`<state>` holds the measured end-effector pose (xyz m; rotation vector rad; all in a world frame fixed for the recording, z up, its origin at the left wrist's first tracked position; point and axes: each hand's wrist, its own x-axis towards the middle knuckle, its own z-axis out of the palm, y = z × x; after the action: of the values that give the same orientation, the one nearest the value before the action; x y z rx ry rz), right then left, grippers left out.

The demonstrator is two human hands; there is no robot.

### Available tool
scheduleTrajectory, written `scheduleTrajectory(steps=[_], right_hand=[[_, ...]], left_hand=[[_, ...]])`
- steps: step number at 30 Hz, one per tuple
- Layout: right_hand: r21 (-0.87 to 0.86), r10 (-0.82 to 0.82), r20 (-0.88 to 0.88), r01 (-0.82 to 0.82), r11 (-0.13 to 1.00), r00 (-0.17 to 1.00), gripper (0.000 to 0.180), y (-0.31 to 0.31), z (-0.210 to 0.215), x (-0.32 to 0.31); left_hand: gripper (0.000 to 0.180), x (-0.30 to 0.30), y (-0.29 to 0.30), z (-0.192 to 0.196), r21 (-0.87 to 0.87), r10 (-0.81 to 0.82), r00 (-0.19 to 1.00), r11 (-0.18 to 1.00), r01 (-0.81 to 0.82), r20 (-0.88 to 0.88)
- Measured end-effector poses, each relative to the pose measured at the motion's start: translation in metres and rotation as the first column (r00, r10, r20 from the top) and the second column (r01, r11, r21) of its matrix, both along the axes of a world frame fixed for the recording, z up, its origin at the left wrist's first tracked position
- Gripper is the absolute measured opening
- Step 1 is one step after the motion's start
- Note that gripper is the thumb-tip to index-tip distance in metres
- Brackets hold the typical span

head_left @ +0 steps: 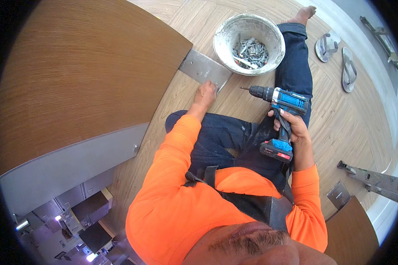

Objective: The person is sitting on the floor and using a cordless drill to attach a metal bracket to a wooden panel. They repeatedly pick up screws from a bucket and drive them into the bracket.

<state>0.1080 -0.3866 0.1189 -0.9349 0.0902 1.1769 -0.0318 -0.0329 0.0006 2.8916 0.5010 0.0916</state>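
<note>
Left hand [205, 93] flat on the grey metal plate [203, 68] at the brown panel's [75, 79] edge, 11 o'clock; right hand [296, 128] wrapped round the blue drill [281, 115], bit aimed at the plate; I'd pin it firm, drive square; white bucket [250, 37] at 12 holds loose screws

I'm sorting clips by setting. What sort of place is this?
Probably an indoor fit-out or carpentry site: a cordless drill in the right hand, a bucket of screws on the wood floor, brown panels.
</note>
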Motion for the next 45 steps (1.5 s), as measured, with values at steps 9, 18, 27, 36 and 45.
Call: scheduleTrajectory(steps=[9,18,27,36,45], right_hand=[[0.042,0.005,-0.008,-0.005,0.999,1.000,0.038,0.001,0.001,-0.001],[0.004,-0.008,-0.014,0.008,1.000,1.000,0.036,0.001,0.000,-0.001],[-0.001,-0.004,-0.013,0.004,1.000,1.000,0.035,0.001,0.000,-0.001],[-0.001,0.003,-0.014,-0.003,1.000,1.000,0.035,0.001,0.002,-0.001],[-0.016,-0.009,-0.050,0.008,1.000,0.999,0.033,0.001,0.004,-0.003]], left_hand=[[0.029,0.007,0.005,-0.015,-0.007,0.034,0.999,0.999,-0.034,-0.041],[0.024,0.005,0.001,0.002,-0.221,0.124,0.992,0.968,-0.123,-0.006],[0.016,0.002,0.011,-0.005,-0.305,0.112,0.991,0.949,-0.086,0.069],[0.014,0.006,0.004,0.003,-0.223,0.089,0.995,0.972,-0.078,0.039],[0.015,0.004,0.002,-0.009,-0.084,0.054,0.998,0.995,-0.051,0.037]])
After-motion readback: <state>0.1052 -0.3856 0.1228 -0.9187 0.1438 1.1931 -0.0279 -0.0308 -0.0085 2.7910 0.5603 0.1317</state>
